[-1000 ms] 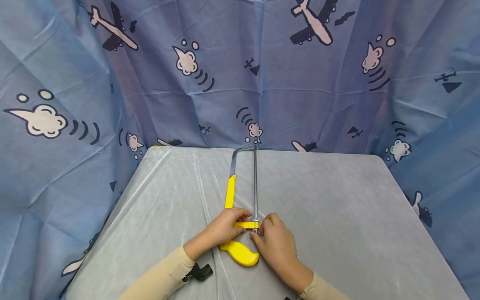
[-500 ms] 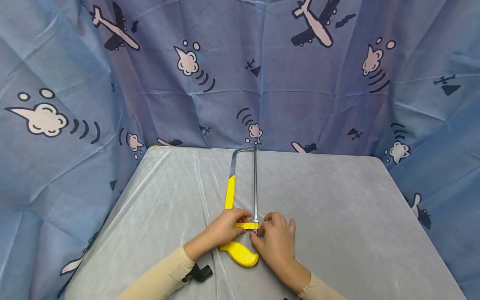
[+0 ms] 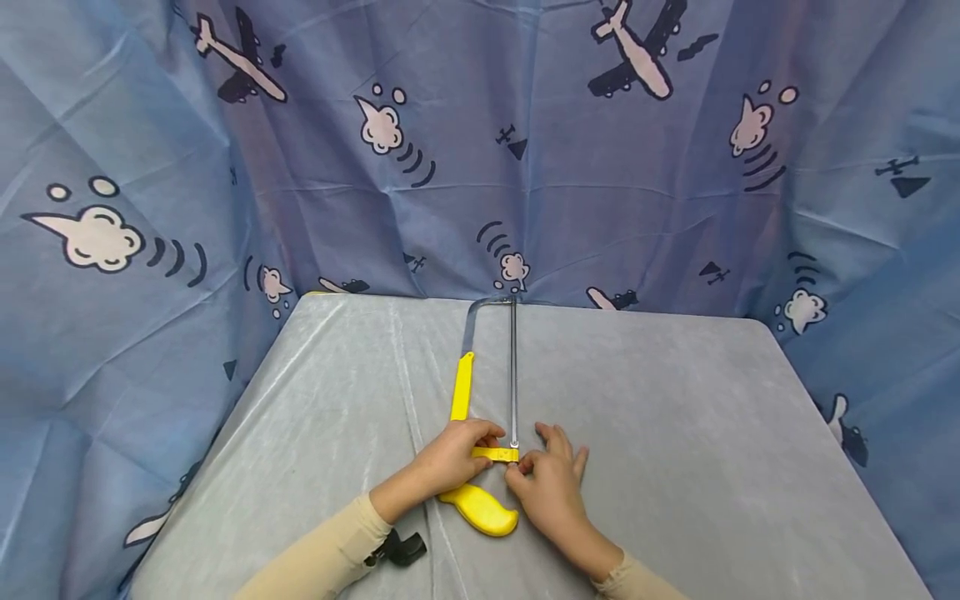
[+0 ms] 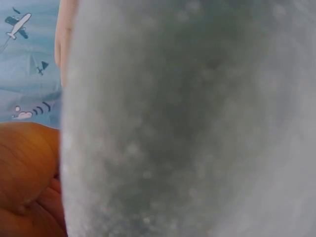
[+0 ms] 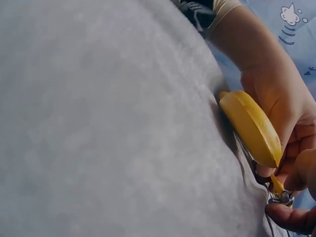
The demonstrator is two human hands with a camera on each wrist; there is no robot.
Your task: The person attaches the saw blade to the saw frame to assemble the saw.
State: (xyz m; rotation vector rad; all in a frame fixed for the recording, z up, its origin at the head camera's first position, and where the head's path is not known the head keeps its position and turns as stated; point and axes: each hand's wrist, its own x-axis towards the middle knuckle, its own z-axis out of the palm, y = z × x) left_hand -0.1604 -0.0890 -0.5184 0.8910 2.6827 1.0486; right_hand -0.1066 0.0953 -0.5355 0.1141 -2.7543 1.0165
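Observation:
A hacksaw (image 3: pixel 462 383) with a yellow handle and a grey metal frame lies flat on the table, its blade side to the right. My left hand (image 3: pixel 448 457) grips the hacksaw's yellow crosspiece near the handle, thumb below and fingers above. At the crosspiece's right end, my right hand (image 3: pixel 555 492) pinches the small metal wing nut (image 5: pixel 282 198) between thumb and index finger. Its other fingers are spread outward. In the right wrist view the yellow handle (image 5: pixel 252 129) stands in front of the left hand. The left wrist view shows mostly blurred cloth beside the left palm (image 4: pixel 24 173).
A grey cloth (image 3: pixel 675 417) covers the table under the saw. Behind and at both sides hangs a blue curtain (image 3: pixel 450 167) printed with planes and clouds. The hacksaw's far end reaches the table's back edge. A black wrist mount (image 3: pixel 403 550) sits beside the left sleeve.
My right hand's outer fingers have fanned out, and its index finger has curled toward the thumb at the wing nut. The left hand keeps its grip on the hacksaw; the head view has shifted slightly.

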